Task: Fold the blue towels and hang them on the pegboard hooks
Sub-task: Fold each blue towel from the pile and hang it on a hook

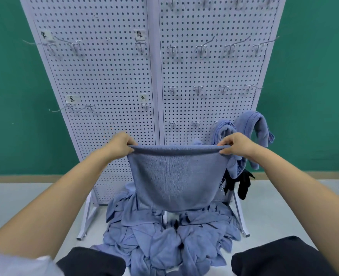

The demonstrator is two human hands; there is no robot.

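A blue towel [174,176] hangs folded in front of me, stretched flat between both hands. My left hand [120,145] pinches its top left corner and my right hand [237,144] pinches its top right corner. Behind it stands the white pegboard [109,76] with metal hooks [201,48] in rows. Two folded blue towels [248,126] hang on hooks at the board's lower right. A heap of loose blue towels [164,236] lies on the floor below the held one.
The pegboard stands on white legs [87,218] on a pale floor against a green wall [313,86]. Paper labels [139,33] mark some hook rows. A black cloth [238,182] hangs at the lower right. My dark-trousered knees [280,257] fill the bottom corners.
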